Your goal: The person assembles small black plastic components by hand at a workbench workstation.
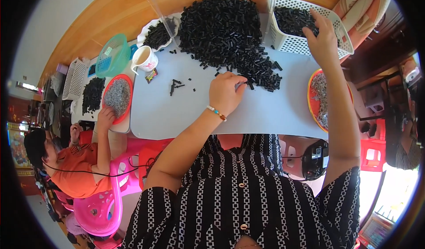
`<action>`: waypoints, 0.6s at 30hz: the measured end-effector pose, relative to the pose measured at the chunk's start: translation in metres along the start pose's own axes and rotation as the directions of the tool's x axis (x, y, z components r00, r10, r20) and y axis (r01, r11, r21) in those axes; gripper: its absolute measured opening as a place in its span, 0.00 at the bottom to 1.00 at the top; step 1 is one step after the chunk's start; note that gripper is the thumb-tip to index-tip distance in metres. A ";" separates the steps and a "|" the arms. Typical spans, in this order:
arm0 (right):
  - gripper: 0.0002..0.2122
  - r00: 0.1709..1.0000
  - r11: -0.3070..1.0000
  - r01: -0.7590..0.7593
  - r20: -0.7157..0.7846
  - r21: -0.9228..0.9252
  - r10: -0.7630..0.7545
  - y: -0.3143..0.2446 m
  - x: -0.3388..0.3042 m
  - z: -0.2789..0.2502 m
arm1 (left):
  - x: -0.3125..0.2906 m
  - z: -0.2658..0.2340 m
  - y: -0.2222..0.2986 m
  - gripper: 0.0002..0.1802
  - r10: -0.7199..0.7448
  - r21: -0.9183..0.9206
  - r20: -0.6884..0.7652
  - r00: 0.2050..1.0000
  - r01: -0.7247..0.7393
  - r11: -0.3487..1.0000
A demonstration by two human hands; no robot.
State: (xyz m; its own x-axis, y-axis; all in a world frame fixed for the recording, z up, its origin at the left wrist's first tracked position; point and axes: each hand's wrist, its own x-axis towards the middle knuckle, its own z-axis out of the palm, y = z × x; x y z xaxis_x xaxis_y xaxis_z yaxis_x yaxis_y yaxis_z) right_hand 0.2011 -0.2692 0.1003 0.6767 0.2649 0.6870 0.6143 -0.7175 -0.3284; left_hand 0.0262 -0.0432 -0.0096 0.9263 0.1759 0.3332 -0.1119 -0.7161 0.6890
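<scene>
My left hand (pixel 227 91), a beaded bracelet at its wrist, rests at the near edge of a large pile of small black tube-like pieces (pixel 221 30). Its fingers are curled closed, and what they hold, if anything, is hidden. Over a white perforated basket (pixel 290 44) at the far right, my right hand (pixel 322 36) reaches with thumb and fingers apart. Black pieces (pixel 292 21) fill the basket below it. Under my right forearm lies a red, yellow-rimmed tray (pixel 314 105) of small silvery pieces.
A patterned mug (pixel 145 58), a small packet (pixel 151 75) and several loose black pieces (pixel 176 84) lie left of the pile. Behind them is a white scalloped dish (pixel 156 34). At left, a person in orange (pixel 82 169) touches a red tray (pixel 129 102) near a green basket (pixel 116 50).
</scene>
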 end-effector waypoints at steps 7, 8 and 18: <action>0.06 0.903 0.968 -0.252 0.362 0.007 0.232 -0.006 -0.085 -0.056 | -0.002 0.000 -0.006 0.04 0.140 0.153 -0.033 0.990 -0.133 0.979; 0.06 0.860 0.962 -0.247 0.432 -0.114 0.272 -0.002 -0.095 -0.064 | -0.004 -0.005 -0.004 0.05 0.156 0.136 -0.046 0.987 -0.148 0.980; 0.05 0.903 0.892 0.074 0.410 -0.446 0.130 0.010 -0.139 -0.058 | -0.048 -0.039 0.014 0.13 -0.244 -0.563 0.405 0.881 0.451 0.692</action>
State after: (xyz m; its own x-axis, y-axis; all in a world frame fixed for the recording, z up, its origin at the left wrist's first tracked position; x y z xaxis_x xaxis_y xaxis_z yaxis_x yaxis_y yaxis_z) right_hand 0.0897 -0.3506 0.0386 0.8572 0.4097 0.3121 0.4167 -0.9078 0.0472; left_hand -0.0340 -0.0354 0.0086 0.9892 0.0560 -0.1354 0.1375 -0.0358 0.9899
